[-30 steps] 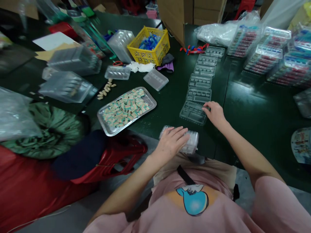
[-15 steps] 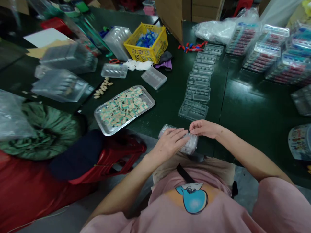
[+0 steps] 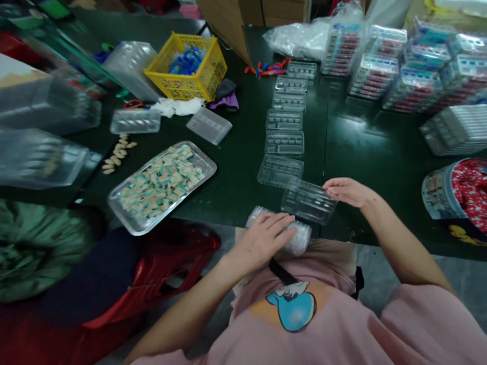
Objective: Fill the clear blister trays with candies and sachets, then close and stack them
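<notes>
Fingers of the right hand [image 3: 350,192] pinch a tray [image 3: 309,202] — left hand's [image 3: 263,237] lie apart on clear packaging [image 3: 300,239] — tub print [image 3: 437,195] unreadable.

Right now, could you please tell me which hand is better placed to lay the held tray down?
Probably the right hand: it pinches the clear tray at its edge, near the row of trays. The left hand rests on a clear plastic stack.

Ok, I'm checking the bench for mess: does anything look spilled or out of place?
Several tan pieces lie loose on the table, outside the metal tray. That tray also sits askew, its near corner apparently past the table edge.
</notes>
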`<state>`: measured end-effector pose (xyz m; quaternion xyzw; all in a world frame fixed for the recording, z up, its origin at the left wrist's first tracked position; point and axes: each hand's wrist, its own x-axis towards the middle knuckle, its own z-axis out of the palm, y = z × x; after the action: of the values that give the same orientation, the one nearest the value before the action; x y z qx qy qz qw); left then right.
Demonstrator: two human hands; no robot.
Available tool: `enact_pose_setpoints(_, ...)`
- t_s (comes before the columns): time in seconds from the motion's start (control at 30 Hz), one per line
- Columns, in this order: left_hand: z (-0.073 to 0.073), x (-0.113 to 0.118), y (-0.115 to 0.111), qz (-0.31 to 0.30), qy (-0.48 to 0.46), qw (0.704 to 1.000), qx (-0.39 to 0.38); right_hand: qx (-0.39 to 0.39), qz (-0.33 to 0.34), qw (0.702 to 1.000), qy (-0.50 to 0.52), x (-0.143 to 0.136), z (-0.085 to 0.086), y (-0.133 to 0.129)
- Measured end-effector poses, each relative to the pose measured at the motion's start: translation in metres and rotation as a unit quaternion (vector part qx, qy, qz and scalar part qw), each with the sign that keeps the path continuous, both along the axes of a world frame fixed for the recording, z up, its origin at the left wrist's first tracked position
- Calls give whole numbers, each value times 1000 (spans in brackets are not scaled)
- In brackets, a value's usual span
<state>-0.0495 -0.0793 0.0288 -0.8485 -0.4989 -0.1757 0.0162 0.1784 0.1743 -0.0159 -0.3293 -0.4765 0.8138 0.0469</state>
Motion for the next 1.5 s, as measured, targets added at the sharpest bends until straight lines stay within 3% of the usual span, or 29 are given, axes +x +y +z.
enact_pose_setpoints(0.1,0,6,8,-6,-3,1000,-6,37,-1,998,-47,40,-3,36)
enact_pose_setpoints(0.2,3,13,22,-14,-2,1000,-5,103,-61,985,-122,54,-9,62)
enact_pose_setpoints(0.3,9,19,37,-8,3,1000,-5,223,-157,946,-178,48,-15,75)
enact_pose_setpoints(0.37,13,21,43,-2,4,1000,-9,349,-192,898,-185,42,-17,73)
enact_pose_setpoints(0.43,15,22,47,3,6,1000,-20,474,-164,848,-172,39,-16,62)
enact_pose_setpoints(0.5,17,22,49,9,8,999,-40,557,-84,810,-163,39,-15,45)
enact_pose_setpoints(0.63,17,22,56,32,-6,998,-61,613,45,762,-202,37,-19,18)
enact_pose_setpoints(0.8,13,27,69,38,-39,998,-26,636,23,744,-203,23,-20,17)
enact_pose_setpoints(0.87,10,30,70,42,-37,998,-7,635,-23,753,-169,19,-11,14)
enact_pose_setpoints(0.9,8,32,68,39,-33,999,2,619,-42,771,-142,17,-4,10)
enact_pose_setpoints(0.97,5,36,63,25,-23,999,20,529,-36,845,-71,15,10,-4)
enact_pose_setpoints(1.03,1,40,58,9,-23,999,37,380,19,925,-5,12,21,-19)
enact_pose_setpoints(1.1,-2,41,52,3,-29,998,48,249,67,965,36,9,27,-33)
enact_pose_setpoints(1.27,-9,39,44,2,-21,999,34,98,87,990,51,-4,30,-47)
enact_pose_setpoints(1.5,-8,40,37,2,-18,999,28,14,116,993,28,-9,31,-45)
